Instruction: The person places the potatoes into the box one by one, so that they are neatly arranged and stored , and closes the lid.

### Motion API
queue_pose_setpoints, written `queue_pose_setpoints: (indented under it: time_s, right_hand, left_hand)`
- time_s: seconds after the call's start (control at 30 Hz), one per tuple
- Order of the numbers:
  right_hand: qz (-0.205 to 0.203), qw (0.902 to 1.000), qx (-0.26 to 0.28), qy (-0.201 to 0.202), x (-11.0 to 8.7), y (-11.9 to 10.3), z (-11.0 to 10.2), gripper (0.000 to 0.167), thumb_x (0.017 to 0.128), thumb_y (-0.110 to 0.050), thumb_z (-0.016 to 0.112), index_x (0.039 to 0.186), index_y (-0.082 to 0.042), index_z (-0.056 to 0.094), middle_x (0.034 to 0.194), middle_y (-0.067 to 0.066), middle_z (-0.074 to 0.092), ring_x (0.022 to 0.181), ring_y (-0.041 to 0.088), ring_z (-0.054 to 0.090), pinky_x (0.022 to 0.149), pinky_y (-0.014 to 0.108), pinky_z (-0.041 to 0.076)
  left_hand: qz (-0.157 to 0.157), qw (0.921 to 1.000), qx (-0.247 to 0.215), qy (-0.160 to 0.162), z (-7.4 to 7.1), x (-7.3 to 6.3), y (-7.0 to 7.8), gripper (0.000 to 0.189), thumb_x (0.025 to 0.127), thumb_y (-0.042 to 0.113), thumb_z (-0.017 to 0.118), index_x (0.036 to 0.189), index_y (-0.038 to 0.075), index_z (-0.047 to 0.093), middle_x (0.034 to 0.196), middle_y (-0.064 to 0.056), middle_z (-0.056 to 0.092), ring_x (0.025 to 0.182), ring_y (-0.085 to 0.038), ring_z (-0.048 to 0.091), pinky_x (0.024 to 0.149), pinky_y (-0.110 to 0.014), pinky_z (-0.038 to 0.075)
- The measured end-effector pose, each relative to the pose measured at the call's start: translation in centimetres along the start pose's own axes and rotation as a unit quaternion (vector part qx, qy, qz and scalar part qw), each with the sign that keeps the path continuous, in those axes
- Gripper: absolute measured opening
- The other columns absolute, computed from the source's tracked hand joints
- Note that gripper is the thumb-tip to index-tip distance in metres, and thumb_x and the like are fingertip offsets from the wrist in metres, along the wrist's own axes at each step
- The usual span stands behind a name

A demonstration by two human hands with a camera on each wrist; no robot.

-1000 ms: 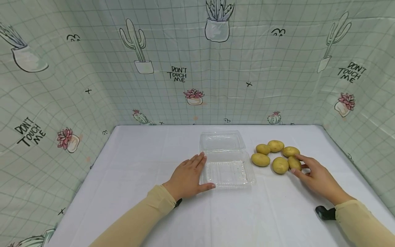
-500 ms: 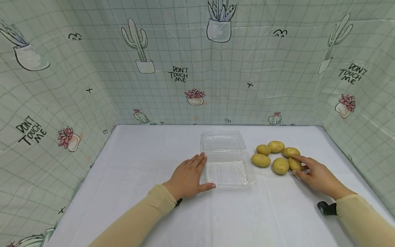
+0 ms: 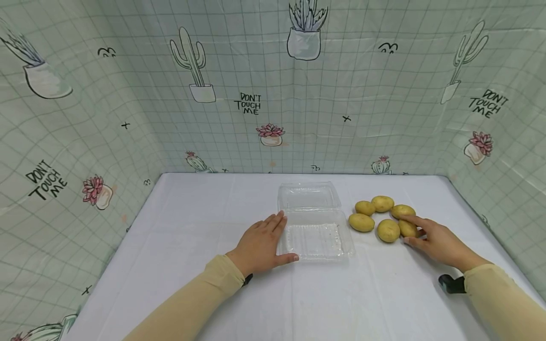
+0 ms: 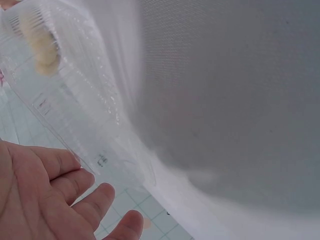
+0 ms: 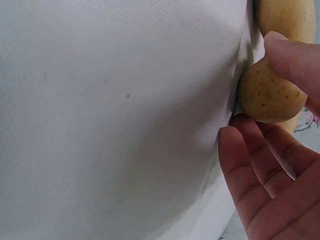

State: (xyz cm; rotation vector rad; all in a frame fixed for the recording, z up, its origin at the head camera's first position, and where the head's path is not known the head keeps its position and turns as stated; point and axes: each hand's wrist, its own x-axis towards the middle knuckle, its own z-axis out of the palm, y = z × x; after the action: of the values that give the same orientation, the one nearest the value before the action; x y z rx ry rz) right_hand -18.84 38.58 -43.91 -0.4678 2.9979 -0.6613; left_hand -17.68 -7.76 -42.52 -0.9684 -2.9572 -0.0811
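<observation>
Near the table's middle lies a clear plastic clamshell box (image 3: 313,240), its lid (image 3: 309,195) folded back away from me. My left hand (image 3: 259,244) rests with straight fingers along the box's left edge. In the left wrist view those fingers (image 4: 102,197) reach up to the clear wall. At the right, my right hand (image 3: 443,244) has thumb and fingers around a yellow potato (image 3: 408,229). The right wrist view shows this potato (image 5: 270,95) between the thumb and the curled fingers, low at the white cloth.
Several other potatoes lie grouped left of and behind the right hand, among them a round one (image 3: 388,230) and an oval one (image 3: 361,222). A white cloth covers the table (image 3: 200,203). A printed curtain (image 3: 290,94) stands behind and at both sides.
My right hand stays at the same potato, its fingers and thumb a little closer around it. The left hand and the box have not moved; the head view has shifted slightly.
</observation>
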Motion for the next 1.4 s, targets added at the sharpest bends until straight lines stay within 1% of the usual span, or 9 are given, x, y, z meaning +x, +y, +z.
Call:
queue_pose_setpoints:
  time_s: [0.23,0.43,0.6,0.97,1.23,1.4]
  right_hand:
    - [-0.008,1.0000,-0.006,-0.001,0.02,0.07,-0.01,0.066,0.093,-0.026,0.073,0.148,-0.003,0.045,0.117,0.027,0.058,0.096,0.037,0.062,0.074,0.049,0.053]
    - [-0.001,1.0000,0.000,-0.005,0.12,0.04,-0.06,0.065,0.093,-0.027,0.074,0.147,-0.004,0.046,0.122,0.030,0.058,0.098,0.037,0.063,0.074,0.049,0.053]
    - [0.004,0.9999,0.005,-0.009,0.09,-0.04,-0.11,0.065,0.092,-0.027,0.074,0.146,-0.005,0.047,0.123,0.030,0.057,0.098,0.037,0.062,0.074,0.048,0.053]
    - [-0.007,0.9999,0.010,0.002,-0.05,0.20,0.05,0.064,0.091,-0.025,0.076,0.146,-0.005,0.048,0.122,0.031,0.057,0.097,0.038,0.063,0.075,0.052,0.054]
    - [-0.009,0.9999,0.003,0.008,-0.22,0.59,0.10,0.064,0.091,-0.023,0.076,0.146,-0.005,0.048,0.122,0.029,0.058,0.097,0.037,0.064,0.076,0.052,0.054]
    - [-0.006,0.9999,0.005,0.007,-0.34,0.33,0.03,0.065,0.091,-0.026,0.076,0.145,-0.003,0.048,0.123,0.031,0.057,0.097,0.038,0.064,0.076,0.053,0.053]
  left_hand:
    - [-0.001,1.0000,0.003,-0.002,-0.12,0.01,0.09,0.099,0.092,0.075,0.044,0.155,0.000,0.030,0.161,-0.014,0.027,0.145,-0.028,0.030,0.113,-0.041,0.033]
    - [0.001,1.0000,-0.005,0.001,-0.23,0.00,0.12,0.099,0.092,0.074,0.046,0.154,-0.001,0.031,0.160,-0.015,0.028,0.145,-0.029,0.032,0.112,-0.043,0.033]
    - [0.002,1.0000,-0.005,0.004,-0.06,-0.03,0.08,0.099,0.091,0.074,0.046,0.154,-0.002,0.031,0.160,-0.015,0.028,0.144,-0.029,0.032,0.112,-0.043,0.033]
    - [-0.004,0.9999,0.000,-0.010,-0.25,-0.04,0.21,0.100,0.092,0.076,0.042,0.156,0.000,0.029,0.162,-0.013,0.025,0.145,-0.027,0.030,0.113,-0.041,0.032]
    - [-0.003,1.0000,0.003,-0.005,-0.08,-0.01,0.17,0.100,0.092,0.076,0.043,0.155,0.000,0.029,0.161,-0.014,0.026,0.145,-0.028,0.031,0.112,-0.041,0.033]
    - [-0.003,1.0000,0.001,-0.008,-0.11,0.06,0.14,0.101,0.091,0.076,0.042,0.156,0.000,0.028,0.162,-0.013,0.025,0.146,-0.027,0.030,0.112,-0.042,0.033]
